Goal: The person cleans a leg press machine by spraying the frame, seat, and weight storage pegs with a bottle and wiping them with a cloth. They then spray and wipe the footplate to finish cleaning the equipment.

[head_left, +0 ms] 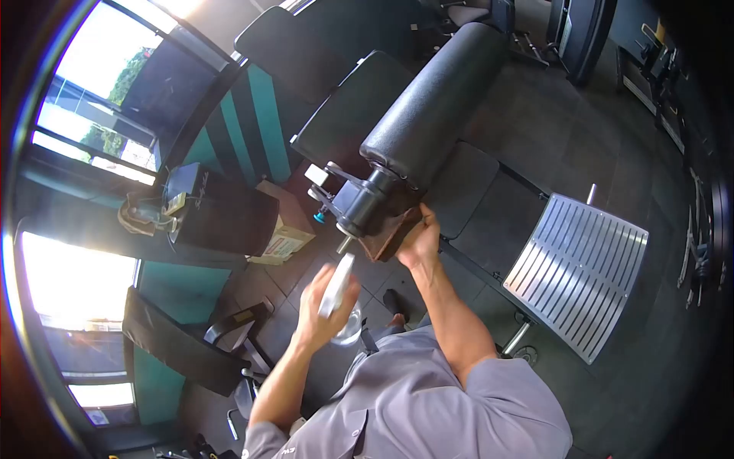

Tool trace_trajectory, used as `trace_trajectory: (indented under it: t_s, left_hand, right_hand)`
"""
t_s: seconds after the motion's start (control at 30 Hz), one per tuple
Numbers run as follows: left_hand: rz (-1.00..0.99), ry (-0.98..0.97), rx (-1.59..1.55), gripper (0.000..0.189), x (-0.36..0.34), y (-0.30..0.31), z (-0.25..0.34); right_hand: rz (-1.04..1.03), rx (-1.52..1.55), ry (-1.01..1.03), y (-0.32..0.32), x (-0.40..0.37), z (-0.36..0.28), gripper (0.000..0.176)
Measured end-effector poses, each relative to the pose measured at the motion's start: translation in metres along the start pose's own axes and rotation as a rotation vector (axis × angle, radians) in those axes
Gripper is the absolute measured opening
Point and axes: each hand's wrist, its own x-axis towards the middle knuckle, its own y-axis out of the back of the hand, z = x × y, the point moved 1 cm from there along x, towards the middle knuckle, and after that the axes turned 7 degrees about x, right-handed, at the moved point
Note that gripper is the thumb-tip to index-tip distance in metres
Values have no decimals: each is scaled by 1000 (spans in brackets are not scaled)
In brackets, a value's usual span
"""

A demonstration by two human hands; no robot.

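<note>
Brown cloth is clamped in the right hand's fingers near the roller, likely for control. Left hand's fingers wrap the spray bottle, apparently steadying it.

Bright daylight glares through an upper window and a lower window at left, both dark-framed; green foliage shows outside the upper one. Teal stripes cross the dark wall. Dark square tiles pave the floor. A cardboard box, a black padded gym backrest and, upper right, a black exercise-machine frame stand around.
</note>
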Motion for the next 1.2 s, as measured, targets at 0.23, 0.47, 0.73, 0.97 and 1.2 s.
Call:
trace_trajectory:
  t_s: [0.23,0.47,0.73,0.97,1.2]
  left_hand:
    - [-37,-41,222,30,98,-21,-1]
    - [-30,-147,337,39,90,-20,-8]
    - [-96,272,-35,29,-30,2,-68]
    - [-2,502,-26,37,-131,-4,-129]
    - [90,807,-251,61,-190,-7,-162]
  right_hand:
    - [-102,-10,33,-3,17,-4,54]
    - [-117,-16,84,-11,29,-4,52]
    - [-101,-1081,499,12,-9,70,27]
    - [-747,-2057,828,-55,17,59,56]
    - [-417,-2702,203,-118,89,73,56]
